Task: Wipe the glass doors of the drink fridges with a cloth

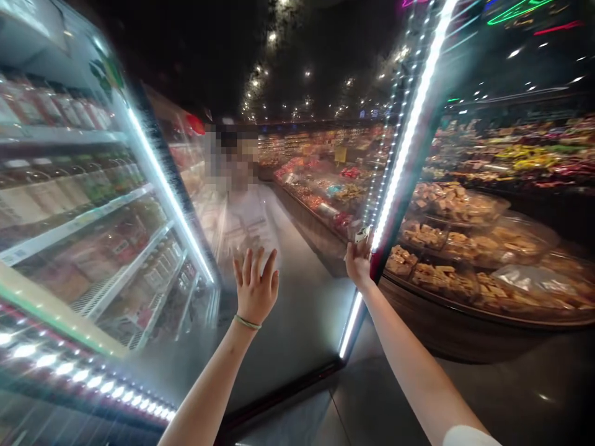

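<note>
A tall glass cooler door (297,322) stands swung out in front of me, its frame lined with a bright LED strip (409,133). My left hand (256,288), a thin green band at its wrist, is raised with fingers spread flat at the glass; whether the palm touches it I cannot tell. At the door's right edge, the fingers of my right hand (359,263) are closed around the frame. A small white and dark piece (362,233) shows just above those fingers, too small to name.
Left of the door, lit cooler shelves (74,226) carry bottles (41,183) and packets. On the right, a curved display counter (469,316) bears clear bins of packaged snacks (432,279). A blurred person (246,217) shows in the door glass, seemingly a reflection. Dark floor tiles (320,409) lie below.
</note>
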{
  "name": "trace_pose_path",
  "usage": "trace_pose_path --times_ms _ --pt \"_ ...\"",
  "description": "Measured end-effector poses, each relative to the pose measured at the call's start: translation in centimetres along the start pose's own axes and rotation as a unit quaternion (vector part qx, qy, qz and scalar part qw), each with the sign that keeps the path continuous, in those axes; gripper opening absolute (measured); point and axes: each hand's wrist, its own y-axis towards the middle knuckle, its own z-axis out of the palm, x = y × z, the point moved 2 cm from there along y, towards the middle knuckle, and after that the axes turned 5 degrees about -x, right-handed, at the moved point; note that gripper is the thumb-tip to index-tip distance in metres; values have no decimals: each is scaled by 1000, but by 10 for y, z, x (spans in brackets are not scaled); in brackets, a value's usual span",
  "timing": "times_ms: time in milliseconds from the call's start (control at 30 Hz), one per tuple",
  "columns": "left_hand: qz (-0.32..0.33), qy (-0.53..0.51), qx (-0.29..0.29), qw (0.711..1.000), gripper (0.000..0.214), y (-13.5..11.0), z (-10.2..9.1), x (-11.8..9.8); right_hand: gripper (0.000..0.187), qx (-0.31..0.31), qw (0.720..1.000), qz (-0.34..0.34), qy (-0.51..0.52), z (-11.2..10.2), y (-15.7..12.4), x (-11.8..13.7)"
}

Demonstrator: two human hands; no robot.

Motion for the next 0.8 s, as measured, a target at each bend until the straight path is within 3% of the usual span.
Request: trace_pose_path --times_ms 133,300,400,533,667,800 --pt "-11 -10 24 1000 60 -5 11 -1 75 19 999 46 13 1 -8 2" --pt "-37 23 12 999 56 -10 -9 29 83 -42 997 34 47 6 -5 59" --pt "-56 41 3 998 55 -17 -33 60 82 -61 996 -21 67 12 -12 117" --pt "-80 63 -1 995 56 -31 -72 110 83 -53 987 -128 77 31 -42 217" --pt "-94 108 -3 990 54 -50 -115 166 76 -14 963 -244 118 56 -98 321" --pt "-111 150 -5 982 54 -73 -164 215 70 30 930 -330 160 79 -169 407"
